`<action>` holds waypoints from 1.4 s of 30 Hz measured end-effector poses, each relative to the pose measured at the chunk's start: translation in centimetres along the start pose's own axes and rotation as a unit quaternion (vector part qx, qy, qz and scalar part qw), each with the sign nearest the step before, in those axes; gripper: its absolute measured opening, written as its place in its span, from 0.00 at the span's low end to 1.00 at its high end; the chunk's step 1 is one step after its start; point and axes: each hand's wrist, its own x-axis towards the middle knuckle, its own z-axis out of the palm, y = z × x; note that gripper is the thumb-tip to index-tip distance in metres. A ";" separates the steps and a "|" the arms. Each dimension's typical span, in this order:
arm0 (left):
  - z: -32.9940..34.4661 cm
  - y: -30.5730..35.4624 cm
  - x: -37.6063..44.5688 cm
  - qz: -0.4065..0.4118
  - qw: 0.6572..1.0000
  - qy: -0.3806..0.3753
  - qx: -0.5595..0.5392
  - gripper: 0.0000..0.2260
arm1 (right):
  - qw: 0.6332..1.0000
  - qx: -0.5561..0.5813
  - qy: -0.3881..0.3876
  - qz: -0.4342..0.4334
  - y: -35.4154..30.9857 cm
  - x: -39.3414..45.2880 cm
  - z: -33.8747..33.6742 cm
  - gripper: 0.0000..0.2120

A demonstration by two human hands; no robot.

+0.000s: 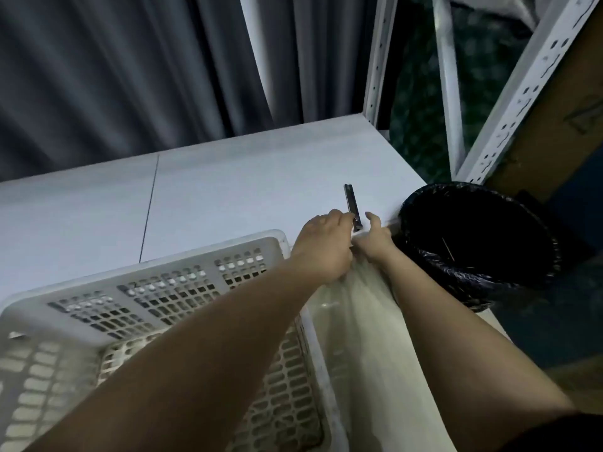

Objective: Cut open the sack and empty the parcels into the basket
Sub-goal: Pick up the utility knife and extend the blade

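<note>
Both forearms reach from the bottom of the frame up toward the centre right, nearly meeting at the wrists. The left hand (321,246) is curled, knuckles up, its fingertips at the lower end of a slim metal cutter (351,207) that lies on the white tabletop (212,190); whether it grips the cutter I cannot tell. The right hand (375,238) is half open, thumb raised, and pinches the top of a pale translucent sack (355,308) that hangs blurred between the arms. The white slotted basket (146,288) fills the lower left. A black-lined bin (476,243) stands just right of the hands.
</note>
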 end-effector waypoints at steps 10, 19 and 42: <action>2.0 -2.0 1.9 -0.017 1.000 -0.009 0.005 0.26 | 0.999 0.029 -0.007 -0.016 1.1 3.1 1.8 0.31; 3.2 -2.9 1.5 -0.042 0.999 -0.025 -0.007 0.26 | 0.994 0.007 0.104 -0.033 2.2 2.0 3.2 0.22; 3.6 -3.8 0.7 -0.052 0.998 -0.032 -0.008 0.26 | 0.978 0.109 0.157 0.087 0.9 2.5 3.7 0.10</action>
